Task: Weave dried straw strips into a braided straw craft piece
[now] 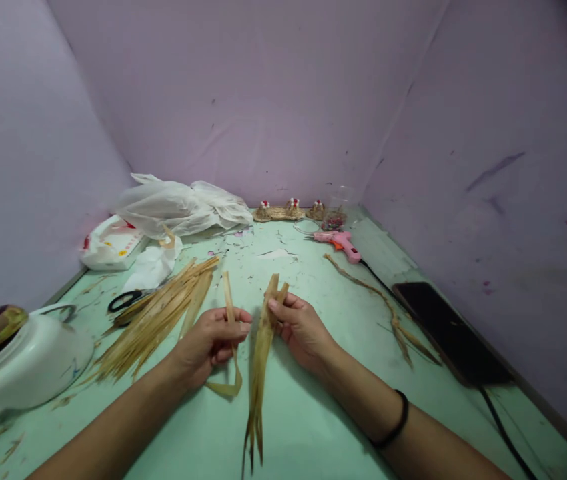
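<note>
Sorting or splitting dry leaf seems to be the step in hand. The fingers of the left hand [215,339] pinch a narrow strip [228,293]; those of the right hand [304,328] grasp a wider leaf piece [262,343], both over the middle of the tabletop [308,427], beside the leaf bundle [161,319]. The next move, I judge, calls for keeping both pieces apart, gripped gently.

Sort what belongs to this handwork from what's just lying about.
In the work:
narrow dried plant strip, in the left hand
wider frayed plant strip, in the right hand
plant strip bundle, likely stock
pink glue gun and scissors, probably tools

Apparently just lying about:
white plastic bag
black phone-like device
white handled vessel
</note>
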Available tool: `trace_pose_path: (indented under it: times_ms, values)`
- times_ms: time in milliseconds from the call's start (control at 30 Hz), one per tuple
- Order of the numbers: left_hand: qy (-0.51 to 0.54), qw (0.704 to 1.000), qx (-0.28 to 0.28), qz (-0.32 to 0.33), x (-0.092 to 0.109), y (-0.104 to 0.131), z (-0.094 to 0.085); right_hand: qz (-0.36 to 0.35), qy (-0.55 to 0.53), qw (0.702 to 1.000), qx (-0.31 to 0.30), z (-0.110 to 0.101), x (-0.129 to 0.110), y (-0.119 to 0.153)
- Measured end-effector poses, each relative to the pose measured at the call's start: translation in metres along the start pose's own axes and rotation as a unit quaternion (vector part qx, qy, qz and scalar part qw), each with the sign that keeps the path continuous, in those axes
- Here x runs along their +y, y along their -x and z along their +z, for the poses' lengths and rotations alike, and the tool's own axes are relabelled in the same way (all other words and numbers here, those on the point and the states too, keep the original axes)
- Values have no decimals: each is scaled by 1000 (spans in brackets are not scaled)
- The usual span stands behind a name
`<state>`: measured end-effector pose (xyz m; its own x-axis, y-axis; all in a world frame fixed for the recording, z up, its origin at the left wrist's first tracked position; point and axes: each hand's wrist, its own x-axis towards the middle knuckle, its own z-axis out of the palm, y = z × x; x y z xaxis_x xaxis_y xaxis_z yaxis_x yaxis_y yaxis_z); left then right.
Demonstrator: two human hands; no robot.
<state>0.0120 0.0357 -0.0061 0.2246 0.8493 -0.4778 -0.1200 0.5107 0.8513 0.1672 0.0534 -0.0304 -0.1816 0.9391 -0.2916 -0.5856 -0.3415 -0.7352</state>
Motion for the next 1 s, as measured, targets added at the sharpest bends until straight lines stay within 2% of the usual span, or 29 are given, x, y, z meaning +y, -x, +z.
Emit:
trace_pose_path:
  times_ms: [167, 233, 467, 600, 667, 833, 1000]
  values:
    - [-102, 994, 23, 33, -15, -6, 3, 16, 6, 999, -34, 2, 3, 2]
    - [-104, 993, 29, 38, -16, -7, 4, 27, 6, 999, -34, 3, 4, 1]
    - [-63, 997, 35, 17, -7, -5, 3, 39, 5, 999, 29, -2, -2, -3]
    - [-69, 997, 27, 15, -5, -5, 3, 43, 15, 999, 30, -3, -4, -3]
    - [-77, 997, 19, 15, -5, -5, 4, 48, 17, 999, 17, -2, -4, -3]
    - [-95, 995, -12, 0, -7, -5, 7, 48, -5, 996, -70, 0, -2, -1]
    - [-103, 993, -52, 11, -12, -6, 6, 61, -43, 992, -98, 2, -1, 1]
